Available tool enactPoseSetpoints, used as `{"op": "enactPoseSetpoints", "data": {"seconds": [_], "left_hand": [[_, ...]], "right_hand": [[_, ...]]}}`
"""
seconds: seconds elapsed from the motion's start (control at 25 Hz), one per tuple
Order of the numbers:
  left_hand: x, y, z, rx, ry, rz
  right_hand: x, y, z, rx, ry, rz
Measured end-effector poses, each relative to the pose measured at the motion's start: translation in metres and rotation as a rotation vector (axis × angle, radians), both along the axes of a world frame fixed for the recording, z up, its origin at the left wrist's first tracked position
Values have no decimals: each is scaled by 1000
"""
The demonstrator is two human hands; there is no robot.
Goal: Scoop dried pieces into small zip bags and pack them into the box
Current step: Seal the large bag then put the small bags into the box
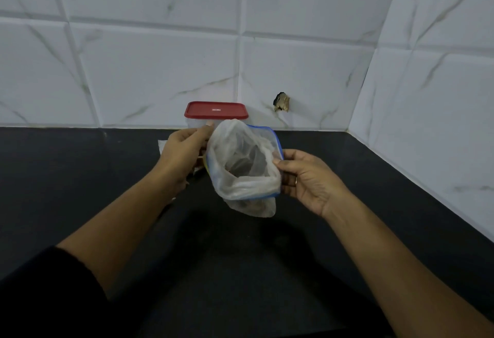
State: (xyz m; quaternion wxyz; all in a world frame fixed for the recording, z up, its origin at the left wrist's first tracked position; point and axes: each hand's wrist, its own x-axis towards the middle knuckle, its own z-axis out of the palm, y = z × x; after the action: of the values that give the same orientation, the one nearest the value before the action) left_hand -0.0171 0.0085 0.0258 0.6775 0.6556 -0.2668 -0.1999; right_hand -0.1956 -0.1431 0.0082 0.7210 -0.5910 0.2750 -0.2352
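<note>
Above the black counter I hold a clear plastic bag (242,166), its mouth spread open toward me and dark dried pieces (244,166) lying at its bottom. A zip bag with a blue strip (275,141) lies against its far and right side. My left hand (184,150) grips the bag's left edge, fingers curled. My right hand (304,174) pinches the right edge with thumb and fingers. Behind the bag, by the wall, stands a clear plastic box with a red lid (216,110), shut.
The black counter (80,177) runs to a white marble-tiled wall at the back and right, forming a corner. A hole in the tile (282,101) shows right of the box. Bits of clear plastic (162,145) lie on the counter behind my left hand.
</note>
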Motion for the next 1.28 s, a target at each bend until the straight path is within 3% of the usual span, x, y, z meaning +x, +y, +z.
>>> {"op": "enactPoseSetpoints", "data": {"seconds": [0.16, 0.24, 0.4, 0.64, 0.76, 0.84, 0.92, 1.04, 1.12, 1.28], "left_hand": [[14, -9, 12, -5, 353, -97], [17, -10, 14, 45, 391, -167], [24, -7, 14, 71, 368, -242], [30, -3, 24, 190, -15, -203], [32, 2, 28, 253, -284, -41], [31, 2, 28, 279, -430, 73], [28, 1, 29, 285, -474, 116], [28, 2, 30, 243, -301, 82], [28, 4, 33, 180, -101, 27], [23, 3, 39, 19, 162, -127]], "right_hand": [[-1, -12, 9, 121, -128, 80], [-8, -15, 5, 156, -131, 161], [-19, -16, -6, 21, 37, 187], [-9, -21, 14, -522, 153, -130], [-7, -31, 13, -886, 273, -340], [-5, -32, 17, -771, 324, -324], [-2, -28, 24, -326, 229, -197], [-2, -28, 36, 99, -13, -53], [-5, -31, 42, 107, -76, -29], [-3, -31, 44, -194, 70, -199]]}}
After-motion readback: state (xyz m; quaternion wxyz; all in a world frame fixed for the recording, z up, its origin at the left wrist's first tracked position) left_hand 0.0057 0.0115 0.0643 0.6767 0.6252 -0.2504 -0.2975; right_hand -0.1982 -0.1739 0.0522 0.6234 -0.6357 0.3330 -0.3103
